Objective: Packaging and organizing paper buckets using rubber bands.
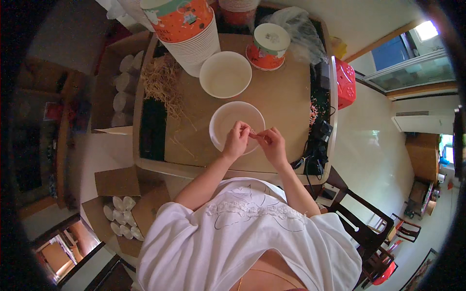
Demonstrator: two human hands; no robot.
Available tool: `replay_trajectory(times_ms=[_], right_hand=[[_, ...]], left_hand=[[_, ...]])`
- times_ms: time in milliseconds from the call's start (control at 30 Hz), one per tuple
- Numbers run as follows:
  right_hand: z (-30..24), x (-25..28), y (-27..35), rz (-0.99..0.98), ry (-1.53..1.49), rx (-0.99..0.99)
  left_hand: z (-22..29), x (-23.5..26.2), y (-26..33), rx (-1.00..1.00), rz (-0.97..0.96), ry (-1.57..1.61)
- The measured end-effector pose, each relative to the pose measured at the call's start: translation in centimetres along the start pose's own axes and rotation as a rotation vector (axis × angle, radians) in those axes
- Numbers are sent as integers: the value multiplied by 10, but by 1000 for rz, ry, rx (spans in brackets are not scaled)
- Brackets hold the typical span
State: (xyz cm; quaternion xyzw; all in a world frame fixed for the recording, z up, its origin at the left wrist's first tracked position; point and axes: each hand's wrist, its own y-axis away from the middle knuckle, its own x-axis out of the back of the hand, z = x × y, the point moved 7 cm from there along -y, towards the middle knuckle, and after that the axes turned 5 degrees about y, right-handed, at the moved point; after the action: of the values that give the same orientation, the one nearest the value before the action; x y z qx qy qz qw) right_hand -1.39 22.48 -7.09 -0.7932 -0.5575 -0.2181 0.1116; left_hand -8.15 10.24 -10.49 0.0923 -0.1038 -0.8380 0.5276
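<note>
left hand (236, 140) and right hand (273, 144): each grip pinches one tiny pink bit (254, 136) (too small to name) | held over white bowl (237, 127) on counter (281, 97), so crumbs fall in | second bowl (225, 74) behind

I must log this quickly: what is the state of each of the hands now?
Left hand: fingers pinched on a small pale item over the near white bowl; item too small to identify.
Right hand: fingers pinched on the same small item.

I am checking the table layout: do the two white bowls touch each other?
Apart. The head view shows a strip of brown tabletop between the far bowl and the near bowl under the hands.
</note>
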Motion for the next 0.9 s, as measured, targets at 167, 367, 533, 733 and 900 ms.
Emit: replay_trajectory(times_ms=[167,367,533,733,900], right_hand=[[-3,3,1,38,17,21],[-1,4,2,53,22,41],[-8,9,1,70,46,15],[-29,10,-10,-6,64,58],[-23,14,-11,13,-13,93]], left_hand=[[0,4,-3,-5,25,57],[-12,5,-3,123,59,233],[-12,4,-1,206,55,233],[30,0,10,-155,64,-242],[41,0,18,-81,-88,-449]])
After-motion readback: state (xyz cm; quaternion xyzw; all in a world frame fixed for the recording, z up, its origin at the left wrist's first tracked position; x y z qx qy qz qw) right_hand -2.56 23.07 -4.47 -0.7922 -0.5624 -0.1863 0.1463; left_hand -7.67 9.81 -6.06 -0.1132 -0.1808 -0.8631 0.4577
